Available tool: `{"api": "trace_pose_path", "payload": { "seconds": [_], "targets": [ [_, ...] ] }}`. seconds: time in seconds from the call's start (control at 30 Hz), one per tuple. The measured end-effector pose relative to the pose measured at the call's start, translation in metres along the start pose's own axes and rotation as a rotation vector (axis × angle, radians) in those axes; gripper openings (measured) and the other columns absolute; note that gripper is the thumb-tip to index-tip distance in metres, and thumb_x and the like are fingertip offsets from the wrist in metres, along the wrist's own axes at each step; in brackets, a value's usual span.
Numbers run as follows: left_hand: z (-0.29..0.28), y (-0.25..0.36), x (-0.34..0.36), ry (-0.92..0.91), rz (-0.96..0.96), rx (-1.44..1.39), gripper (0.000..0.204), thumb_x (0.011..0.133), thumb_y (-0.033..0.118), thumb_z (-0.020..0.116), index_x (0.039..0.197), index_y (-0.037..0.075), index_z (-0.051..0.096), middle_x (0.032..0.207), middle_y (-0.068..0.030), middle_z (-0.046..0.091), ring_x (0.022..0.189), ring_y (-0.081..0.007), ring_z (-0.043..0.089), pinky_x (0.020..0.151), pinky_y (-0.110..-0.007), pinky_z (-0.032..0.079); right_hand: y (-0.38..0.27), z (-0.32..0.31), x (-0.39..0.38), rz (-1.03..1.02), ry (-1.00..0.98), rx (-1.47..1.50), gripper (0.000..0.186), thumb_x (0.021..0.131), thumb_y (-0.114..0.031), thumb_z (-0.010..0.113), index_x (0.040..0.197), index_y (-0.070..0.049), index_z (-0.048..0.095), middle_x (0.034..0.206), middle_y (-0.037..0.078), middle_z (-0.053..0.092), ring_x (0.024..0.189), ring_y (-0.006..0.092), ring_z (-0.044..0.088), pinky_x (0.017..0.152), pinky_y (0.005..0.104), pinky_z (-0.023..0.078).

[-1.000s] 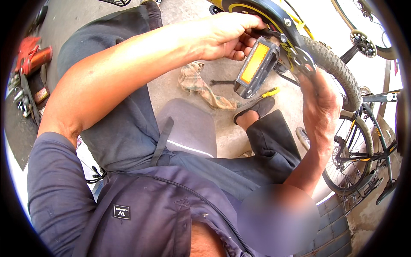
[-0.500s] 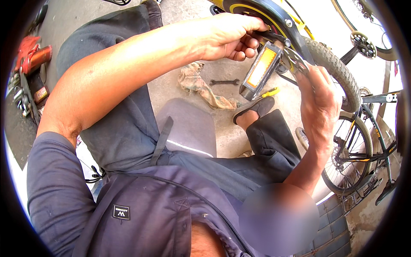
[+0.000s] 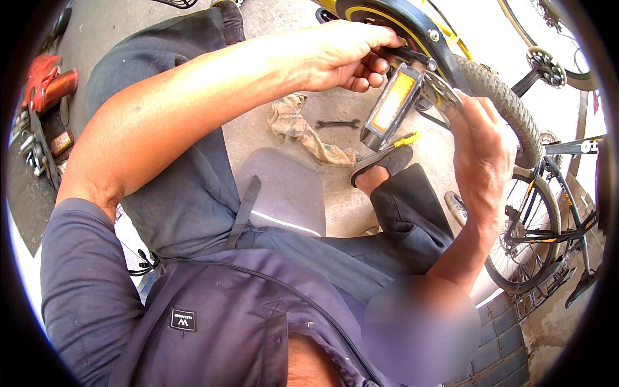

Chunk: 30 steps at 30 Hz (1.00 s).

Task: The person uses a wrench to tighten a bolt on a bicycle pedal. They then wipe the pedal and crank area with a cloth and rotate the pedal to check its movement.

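Note:
My left hand (image 3: 351, 57) is closed at the dark crank arm (image 3: 412, 57) of a bicycle, its thumb against the arm and its other fingers curled below. From the crank's end hangs a pedal (image 3: 375, 140) with a bright yellow reflector (image 3: 394, 100). Just right of the pedal, my right hand (image 3: 483, 138) grips a flat metal wrench (image 3: 441, 89) with holes in it. The wrench's far end reaches the joint between pedal and crank; exactly how it seats there cannot be made out. Behind the crank is a black chain guard (image 3: 419, 22) with a yellow line.
A stained rag (image 3: 290, 122), an open-ended spanner (image 3: 338, 124) and a yellow-handled tool (image 3: 407, 138) lie on the floor below the pedal. The knobbly tyre (image 3: 506, 97) rises beside my right hand. More bicycles stand at right; a red tool (image 3: 55, 87) and metal parts are at far left.
My right hand has shifted very slightly, and the wrench has tilted a little with it. My left hand and the pedal look unmoved.

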<state>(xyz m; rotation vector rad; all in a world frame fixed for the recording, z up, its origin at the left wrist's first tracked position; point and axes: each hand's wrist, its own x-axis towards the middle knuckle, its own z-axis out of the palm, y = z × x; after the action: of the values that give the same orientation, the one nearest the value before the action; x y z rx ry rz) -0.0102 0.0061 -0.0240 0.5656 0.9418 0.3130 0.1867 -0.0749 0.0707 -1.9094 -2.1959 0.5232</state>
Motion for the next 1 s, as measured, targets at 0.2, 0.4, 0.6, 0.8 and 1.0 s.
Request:
{"api": "trace_pose_path", "payload": {
  "seconds": [0.2, 0.4, 0.6, 0.8, 1.0],
  "targets": [
    [0.001, 0.0, -0.001, -0.005, 0.004, -0.018, 0.028, 0.094, 0.035, 0.058, 0.111, 0.014, 0.063, 0.097, -0.0011, 0.068, 0.082, -0.0077, 0.061, 0.065, -0.025, 0.048, -0.003, 0.0, 0.001, 0.002, -0.003, -0.007, 0.017, 0.087, -0.008, 0.06, 0.103, -0.005, 0.063, 0.085, 0.012, 0.06, 0.075, 0.032, 0.061, 0.066, 0.038, 0.048],
    [-0.001, 0.0, 0.0, -0.01, 0.003, -0.01, 0.027, 0.094, 0.034, 0.057, 0.111, 0.014, 0.063, 0.097, -0.0011, 0.067, 0.083, -0.0079, 0.062, 0.065, -0.025, 0.048, -0.005, -0.003, 0.007, -0.058, -0.003, -0.068, 0.017, 0.085, -0.006, 0.061, 0.102, -0.005, 0.062, 0.083, 0.013, 0.059, 0.074, 0.0324, 0.061, 0.065, 0.0386, 0.048],
    [0.001, 0.002, -0.002, 0.01, 0.01, -0.022, 0.025, 0.095, 0.028, 0.056, 0.112, 0.01, 0.062, 0.102, -0.001, 0.066, 0.087, -0.0097, 0.063, 0.071, -0.028, 0.054, -0.006, -0.005, 0.008, -0.036, 0.039, -0.007, 0.017, 0.084, -0.005, 0.061, 0.101, -0.004, 0.063, 0.083, 0.013, 0.06, 0.074, 0.0318, 0.061, 0.065, 0.037, 0.048],
    [0.001, 0.001, 0.0, -0.003, 0.008, -0.078, 0.025, 0.096, 0.026, 0.054, 0.111, 0.008, 0.061, 0.099, -0.001, 0.066, 0.088, -0.0098, 0.064, 0.073, -0.03, 0.055, -0.007, -0.004, 0.011, -0.001, -0.005, 0.03, 0.017, 0.085, -0.005, 0.061, 0.101, -0.003, 0.063, 0.084, 0.013, 0.06, 0.074, 0.0312, 0.061, 0.066, 0.0362, 0.048],
    [-0.002, 0.001, 0.0, -0.023, 0.014, -0.056, 0.026, 0.096, 0.026, 0.053, 0.113, 0.007, 0.058, 0.099, -0.0009, 0.064, 0.09, -0.0103, 0.064, 0.075, -0.03, 0.055, -0.005, 0.006, 0.013, 0.017, -0.017, 0.113, 0.017, 0.084, -0.005, 0.061, 0.101, -0.001, 0.063, 0.085, 0.014, 0.06, 0.074, 0.0317, 0.061, 0.067, 0.0356, 0.048]
  ]
}}
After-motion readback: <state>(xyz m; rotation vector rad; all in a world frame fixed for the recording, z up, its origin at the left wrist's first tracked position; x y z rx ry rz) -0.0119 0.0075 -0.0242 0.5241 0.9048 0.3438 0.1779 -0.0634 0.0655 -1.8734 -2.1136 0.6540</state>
